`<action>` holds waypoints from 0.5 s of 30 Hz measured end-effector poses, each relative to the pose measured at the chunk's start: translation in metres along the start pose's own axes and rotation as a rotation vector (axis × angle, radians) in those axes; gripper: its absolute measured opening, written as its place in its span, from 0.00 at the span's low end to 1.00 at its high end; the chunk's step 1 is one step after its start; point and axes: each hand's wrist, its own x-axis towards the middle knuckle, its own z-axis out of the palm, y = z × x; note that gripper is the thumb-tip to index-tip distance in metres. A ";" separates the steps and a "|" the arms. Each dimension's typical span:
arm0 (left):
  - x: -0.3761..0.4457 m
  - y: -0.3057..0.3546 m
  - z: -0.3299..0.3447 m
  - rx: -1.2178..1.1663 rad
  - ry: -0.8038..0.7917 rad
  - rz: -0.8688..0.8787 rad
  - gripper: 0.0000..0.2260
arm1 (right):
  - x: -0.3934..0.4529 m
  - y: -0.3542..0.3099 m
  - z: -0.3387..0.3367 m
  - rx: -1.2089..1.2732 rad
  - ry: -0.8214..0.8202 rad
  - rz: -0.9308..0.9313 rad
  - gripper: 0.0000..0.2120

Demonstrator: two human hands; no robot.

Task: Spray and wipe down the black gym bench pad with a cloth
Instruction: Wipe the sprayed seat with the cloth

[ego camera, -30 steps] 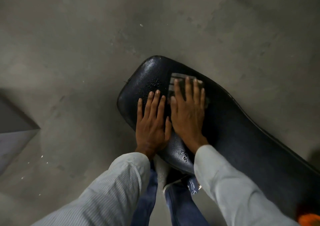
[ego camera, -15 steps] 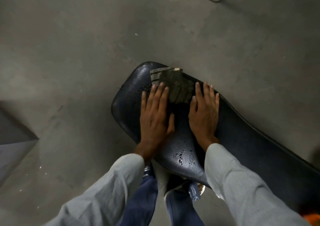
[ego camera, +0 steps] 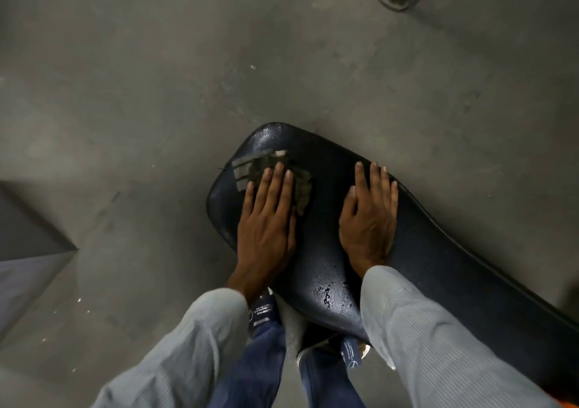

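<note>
We're pressing cloth [ego camera: 275,176] w/ flat left hand [ego camera: 266,229]; right hand [ego camera: 368,219] flat; droplets [ego camera: 327,295] lying ~5 o'clock, pad [ego camera: 454,266] running 10–4.

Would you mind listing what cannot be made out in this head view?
- Dark folded cloth: largely hidden under the left hand.
- Black padded gym bench pad: far end cut off by the right edge; the right hand and sleeves cover parts.
- Spray bottle: not in view.
- Shoe lettering: too small to read.
</note>
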 end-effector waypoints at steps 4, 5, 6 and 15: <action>0.065 0.013 0.005 -0.042 0.054 -0.181 0.28 | 0.000 -0.001 0.002 -0.005 0.001 0.005 0.24; 0.078 0.019 0.007 -0.056 0.045 -0.177 0.28 | 0.000 0.000 0.002 -0.006 0.007 0.004 0.24; 0.083 0.026 0.008 -0.066 0.030 -0.149 0.28 | 0.000 0.000 0.002 -0.006 0.013 0.003 0.24; -0.031 -0.017 -0.003 -0.032 -0.001 -0.136 0.27 | 0.001 -0.004 -0.002 0.000 -0.019 0.020 0.23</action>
